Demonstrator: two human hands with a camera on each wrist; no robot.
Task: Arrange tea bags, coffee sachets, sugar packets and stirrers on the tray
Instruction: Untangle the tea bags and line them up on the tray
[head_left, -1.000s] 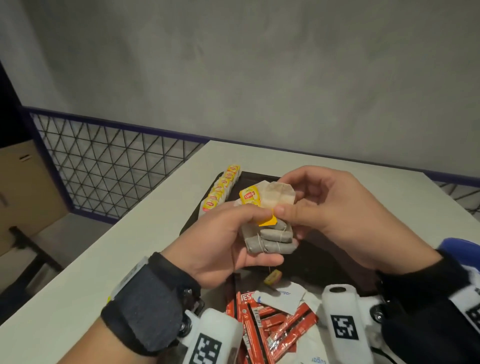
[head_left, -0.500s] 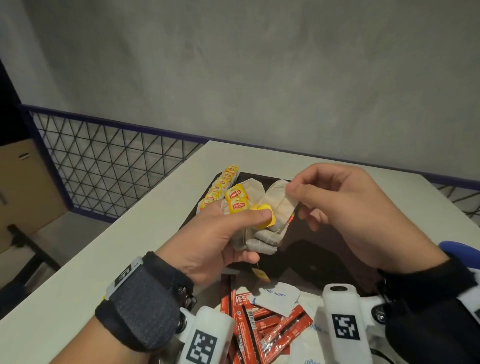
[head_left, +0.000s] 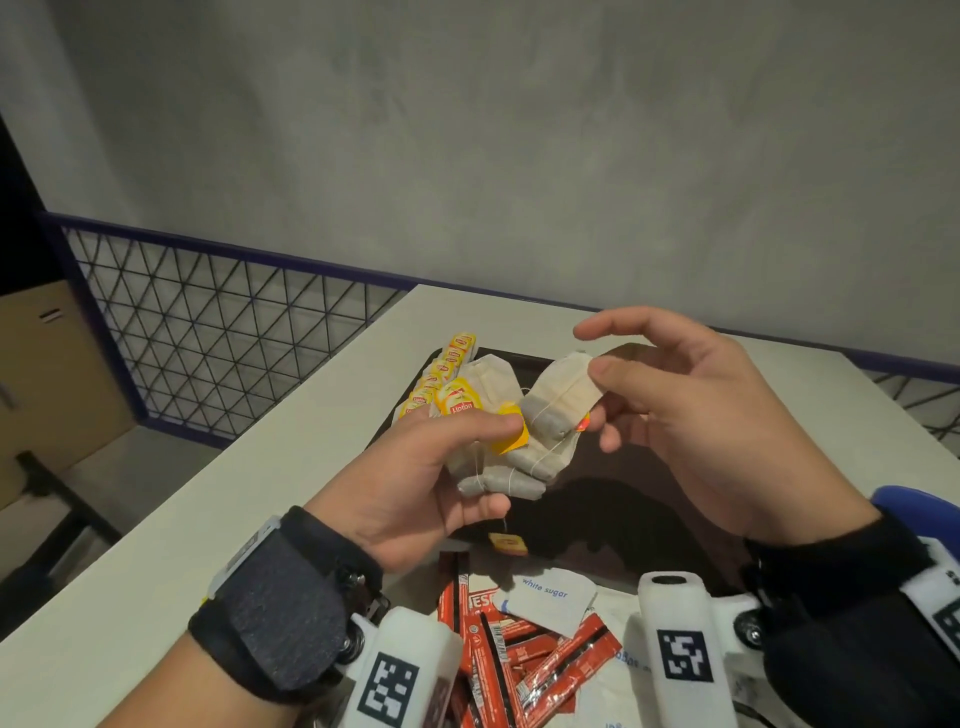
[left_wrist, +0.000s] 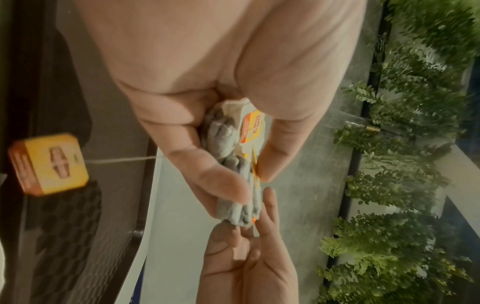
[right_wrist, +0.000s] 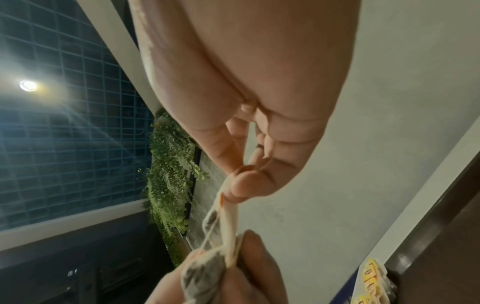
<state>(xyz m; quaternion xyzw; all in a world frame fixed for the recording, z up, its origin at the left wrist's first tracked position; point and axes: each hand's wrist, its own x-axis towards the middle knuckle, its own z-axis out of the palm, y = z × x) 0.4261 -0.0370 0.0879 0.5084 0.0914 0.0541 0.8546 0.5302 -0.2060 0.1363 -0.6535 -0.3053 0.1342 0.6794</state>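
My left hand (head_left: 415, 483) grips a bunch of tea bags (head_left: 511, 475) above the dark tray (head_left: 649, 499), thumb pressed on a yellow tag (head_left: 511, 428). One tag (head_left: 506, 543) dangles on its string below the bunch; it also shows in the left wrist view as a yellow tag (left_wrist: 49, 163). My right hand (head_left: 691, 415) pinches the top of one tea bag (head_left: 563, 392) between thumb and fingers, pulling it up and right from the bunch (right_wrist: 205, 273). A row of tagged tea bags (head_left: 447, 369) lies along the tray's far left edge.
Red coffee sachets (head_left: 519, 654) and white sugar packets (head_left: 545, 597) lie in a heap near me, below the hands. The white table (head_left: 234, 493) ends at a wire-mesh railing (head_left: 208, 322) on the left. A blue object (head_left: 919, 504) sits at the right edge.
My right hand has drawn one tea bag up and to the right, away from the bunch. The left hand has stayed put with the bunch.
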